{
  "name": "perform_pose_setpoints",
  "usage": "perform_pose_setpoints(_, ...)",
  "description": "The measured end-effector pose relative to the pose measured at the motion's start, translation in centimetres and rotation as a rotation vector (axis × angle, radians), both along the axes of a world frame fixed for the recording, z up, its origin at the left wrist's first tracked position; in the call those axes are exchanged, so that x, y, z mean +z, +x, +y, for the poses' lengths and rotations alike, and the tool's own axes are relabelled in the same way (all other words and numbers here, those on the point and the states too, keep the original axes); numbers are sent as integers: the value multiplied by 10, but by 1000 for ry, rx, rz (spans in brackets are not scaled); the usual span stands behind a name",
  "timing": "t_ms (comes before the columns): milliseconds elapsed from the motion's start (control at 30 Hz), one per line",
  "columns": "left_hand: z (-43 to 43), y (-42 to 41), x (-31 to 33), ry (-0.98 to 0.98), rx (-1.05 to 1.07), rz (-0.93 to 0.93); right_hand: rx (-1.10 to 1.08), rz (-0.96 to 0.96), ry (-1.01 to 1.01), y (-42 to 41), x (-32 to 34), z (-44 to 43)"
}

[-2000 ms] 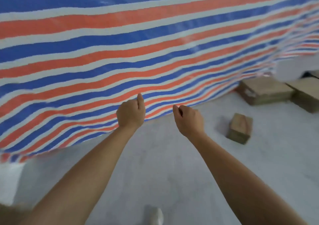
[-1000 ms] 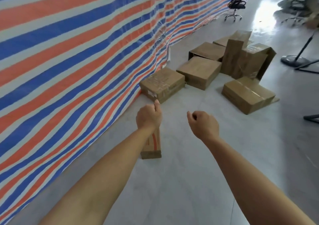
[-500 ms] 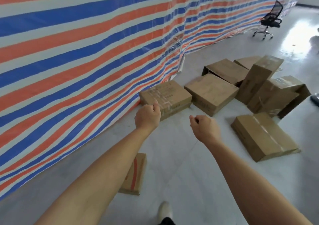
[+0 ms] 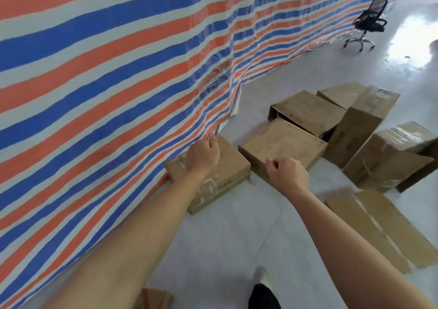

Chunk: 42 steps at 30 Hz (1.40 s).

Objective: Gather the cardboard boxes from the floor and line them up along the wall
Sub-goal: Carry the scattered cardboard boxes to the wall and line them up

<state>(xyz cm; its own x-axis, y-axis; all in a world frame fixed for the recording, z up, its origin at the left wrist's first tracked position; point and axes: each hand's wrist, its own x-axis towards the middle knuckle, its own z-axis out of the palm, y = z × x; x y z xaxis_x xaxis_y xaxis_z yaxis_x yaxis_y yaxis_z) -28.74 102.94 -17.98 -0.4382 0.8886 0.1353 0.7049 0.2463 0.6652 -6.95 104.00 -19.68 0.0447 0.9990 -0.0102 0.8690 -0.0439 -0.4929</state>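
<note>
Several brown cardboard boxes lie on the pale floor. A flat taped box (image 4: 231,168) sits against the striped tarp wall (image 4: 106,83). Right of it lies a second flat box (image 4: 284,145), then an open-ended box (image 4: 308,111), an upright tall box (image 4: 362,123) and a tilted box with a loose flap (image 4: 393,156). A long flat box (image 4: 379,228) lies at the near right. My left hand (image 4: 202,156) and my right hand (image 4: 286,172) are both held out in front as empty fists above the boxes.
A black office chair (image 4: 368,21) stands far back by the tarp wall. A small box with red print (image 4: 154,299) shows at the bottom edge beside my left arm. My foot (image 4: 263,294) is on the floor below. Bright glare lies on the far right floor.
My view has swung from the tarp wall toward the box pile and come closer to it. The small red-printed box has slid down to the bottom edge. Both hands stay as empty fists.
</note>
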Motion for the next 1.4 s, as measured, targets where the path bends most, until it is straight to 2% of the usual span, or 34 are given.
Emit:
perform_pose_setpoints(167, 123, -9, -18, -62, 131, 47, 137, -60, -107, -23, -16, 157)
perform_pose_setpoints(367, 202, -53, -38, -76, 277, 86, 367, -185, -203, -86, -34, 287)
perform_pose_setpoints(533, 274, -101, -91, -165, 349, -125, 465, -257, -283, -138, -85, 371)
perform_pose_setpoints(767, 372, -164, -244, -422, 479, -293, 440, -290, -479, -190, -234, 484)
perform_pose_setpoints(933, 413, -187, -402, -611, 596, -311, 451, -314, -632, -208, -388, 544)
perform_pose_setpoints(1167, 403, -176, -608, -838, 828, -443, 368, -373, -710, -172, -595, 573)
perform_pose_setpoints(1267, 388, -163, -663, -937, 907, -405, 296, -423, -702, -153, -652, 580)
perform_pose_setpoints(1400, 369, -149, -713, -876, 1211, -453, 131, -280, -695, -132, -701, 592)
